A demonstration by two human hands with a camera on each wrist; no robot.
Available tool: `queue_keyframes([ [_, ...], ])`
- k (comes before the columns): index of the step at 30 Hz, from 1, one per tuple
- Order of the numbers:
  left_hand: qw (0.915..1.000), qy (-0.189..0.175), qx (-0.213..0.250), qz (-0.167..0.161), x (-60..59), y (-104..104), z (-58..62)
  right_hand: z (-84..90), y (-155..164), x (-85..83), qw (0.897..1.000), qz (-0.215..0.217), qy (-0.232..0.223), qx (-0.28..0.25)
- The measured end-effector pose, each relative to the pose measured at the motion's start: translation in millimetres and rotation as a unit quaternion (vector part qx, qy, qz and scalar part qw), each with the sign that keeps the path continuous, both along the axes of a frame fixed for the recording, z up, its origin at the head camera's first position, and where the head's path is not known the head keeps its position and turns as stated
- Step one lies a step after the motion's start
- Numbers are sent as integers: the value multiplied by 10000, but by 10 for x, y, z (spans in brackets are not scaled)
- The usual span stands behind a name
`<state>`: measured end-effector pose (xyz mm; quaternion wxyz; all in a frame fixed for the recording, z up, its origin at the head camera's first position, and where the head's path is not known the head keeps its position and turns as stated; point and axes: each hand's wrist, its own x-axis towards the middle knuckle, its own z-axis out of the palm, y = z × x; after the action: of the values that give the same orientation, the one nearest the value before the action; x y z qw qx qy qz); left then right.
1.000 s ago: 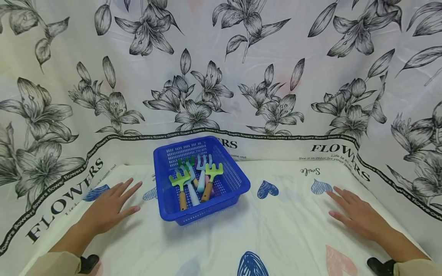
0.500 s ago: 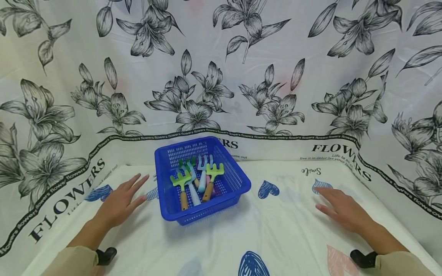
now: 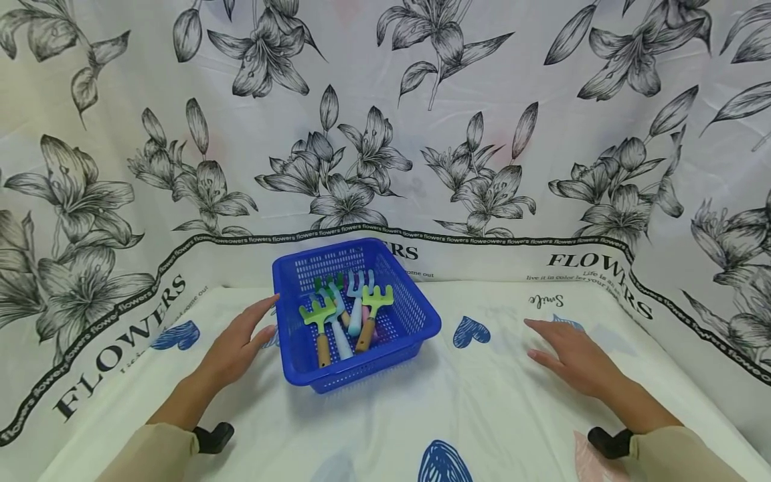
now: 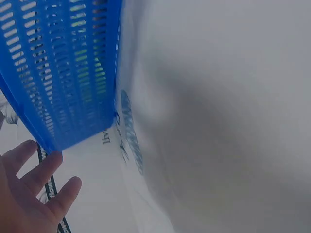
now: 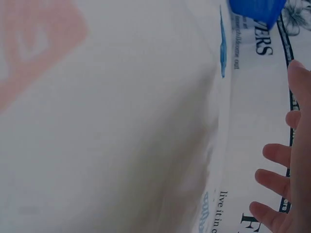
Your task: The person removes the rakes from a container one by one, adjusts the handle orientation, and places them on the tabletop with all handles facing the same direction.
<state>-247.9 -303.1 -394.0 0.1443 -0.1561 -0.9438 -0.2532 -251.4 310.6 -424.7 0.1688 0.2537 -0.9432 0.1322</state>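
A blue perforated plastic basket (image 3: pixel 385 358) stands on the white cloth, left of centre in the head view. In it lie several small hand rakes: a light green rake (image 3: pixel 319 314) and a yellow-green rake (image 3: pixel 375 301) with wooden handles, and light blue rakes such as the one with a pale blue handle (image 3: pixel 356 317). Behind them a dark green head and a pink handle show partly. My left hand (image 3: pixel 235 348) is at the basket's left side, fingers stretched; whether they touch the rim I cannot tell. My right hand (image 3: pixel 575 358) hovers farther right, fingers extended, holding nothing.
The white cloth (image 3: pixel 373 428) carries printed hearts, one a dark blue heart (image 3: pixel 471 332) right of the basket. A flower-printed curtain (image 3: pixel 482 134) rises behind and along both sides. Black wrist mounts (image 3: pixel 215 438) sit by both sleeves.
Both hands have moved inward: the left hand rightward up to the basket's side, the right hand leftward. The basket and rakes have stayed where they were.
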Motion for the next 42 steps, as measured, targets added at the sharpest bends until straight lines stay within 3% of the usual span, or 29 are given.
queue_keyframes([
  [4,9998,-96,194,34,-29,88,10,3,-93,-53,10000,-19,-70,9],
  [9,9981,-335,422,302,-110,183,28,19,-185,-108,9999,-73,-129,-18],
  [16,9920,-508,1085,395,-190,253,-36,46,-332,-152,9999,59,-108,-85],
  [27,9840,-435,1667,463,-215,294,-139,147,-588,-202,9990,276,-62,-334],
  [42,9650,-549,2499,583,-223,344,-243,339,-1024,-264,9988,-51,-168,-448],
])
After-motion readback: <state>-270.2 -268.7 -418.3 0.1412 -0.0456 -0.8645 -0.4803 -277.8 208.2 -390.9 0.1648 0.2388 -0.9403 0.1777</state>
